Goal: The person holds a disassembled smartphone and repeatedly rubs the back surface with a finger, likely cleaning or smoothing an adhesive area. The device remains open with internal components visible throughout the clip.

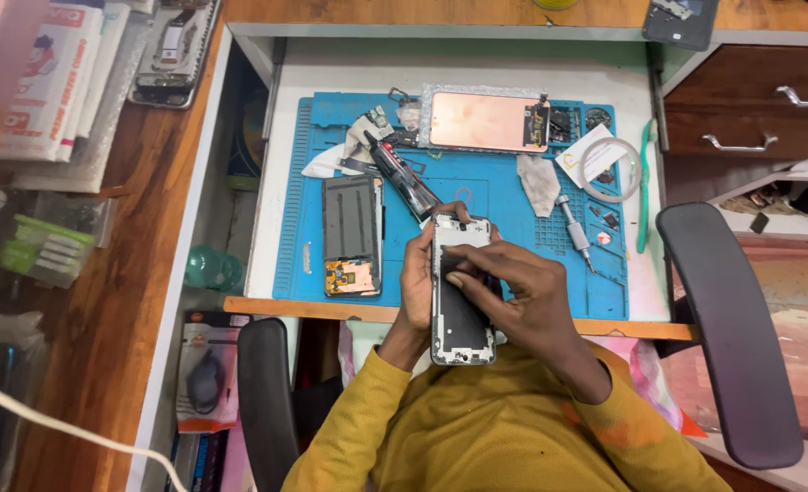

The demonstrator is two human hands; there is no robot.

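My left hand (pixel 416 278) grips an opened phone body (pixel 460 319) by its left edge, holding it upright over the front edge of the blue work mat (pixel 499 196). My right hand (pixel 522 292) lies across the phone's right side, and its fingertips press on the dark inner part near the top. The phone's white frame shows at its upper end.
On the mat lie a dark phone panel with an orange flex (pixel 352 235), a copper-backed screen (pixel 486 122), a black glue tube (pixel 402 173), a screwdriver (pixel 574 233), a tape ring (pixel 610 169) and green tweezers (pixel 644 187). Black chair armrests (pixel 727 328) flank me. Drawers (pixel 750 100) stand at the right.
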